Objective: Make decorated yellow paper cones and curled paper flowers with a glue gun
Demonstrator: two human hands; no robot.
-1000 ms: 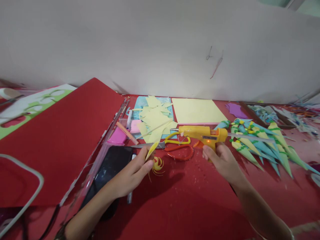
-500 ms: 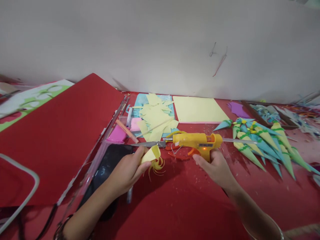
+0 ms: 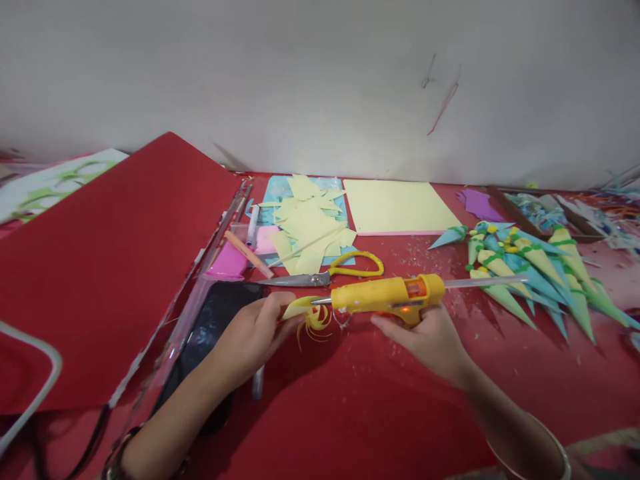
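Between its thumb and fingers, my left hand [image 3: 265, 327] pinches a small yellow paper piece [image 3: 299, 307] with thin curled strips hanging below it. My right hand [image 3: 433, 340] is wrapped round the handle of a yellow hot glue gun [image 3: 383, 297], whose orange light glows. The gun's metal nozzle meets the open end of the paper piece; whether glue is coming out cannot be seen. From the back of the gun a clear glue stick [image 3: 485, 282] sticks out. Just behind lie scissors [image 3: 320, 277] with yellow handles.
Yellow paper scraps [image 3: 313, 227] and a pale yellow sheet [image 3: 400, 208] lie at the back. Several green and blue paper cones [image 3: 530, 267] are heaped on the right. A dark phone [image 3: 215, 333] lies under my left forearm, beside a large red board [image 3: 115, 267].
The glue gun has moved left and slightly down, bringing its nozzle to the paper piece's opening. The paper piece has tipped toward it. The scissors' yellow handles now show fully.
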